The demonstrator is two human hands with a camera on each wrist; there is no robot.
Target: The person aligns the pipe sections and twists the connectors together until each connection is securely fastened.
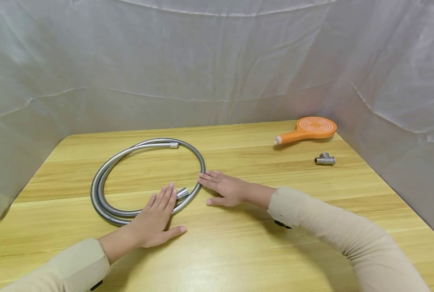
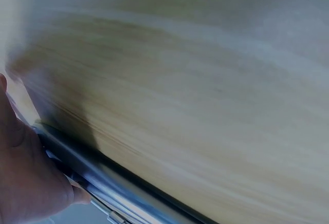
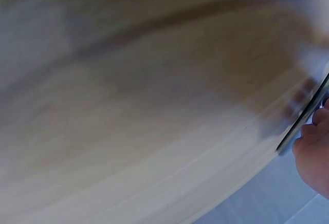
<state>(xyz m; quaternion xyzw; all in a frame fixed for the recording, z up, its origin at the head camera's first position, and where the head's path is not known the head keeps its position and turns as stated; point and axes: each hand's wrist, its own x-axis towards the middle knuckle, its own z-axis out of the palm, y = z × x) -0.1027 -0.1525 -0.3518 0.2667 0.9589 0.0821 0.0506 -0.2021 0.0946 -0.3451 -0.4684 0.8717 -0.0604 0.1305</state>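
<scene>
A grey metallic shower hose (image 1: 94, 188) lies coiled in loose loops on the wooden table (image 1: 260, 247). Its wider chrome end fitting (image 1: 182, 193) sticks out beside the fingertips of my left hand (image 1: 152, 223), and its smaller fitting (image 1: 174, 144) lies on the far side of the coil. The left hand lies over the near part of the loops, fingers straight and thumb spread. My right hand (image 1: 227, 190) has its straight fingertips at the coil's right edge. In the left wrist view the hose (image 2: 128, 183) runs along beside the hand.
An orange shower head (image 1: 293, 136) with a perforated face lies at the back right, its handle toward the left. A small metal tee fitting (image 1: 325, 159) sits nearer on the right. Grey sheeting (image 1: 187, 61) hangs behind the table and at its sides.
</scene>
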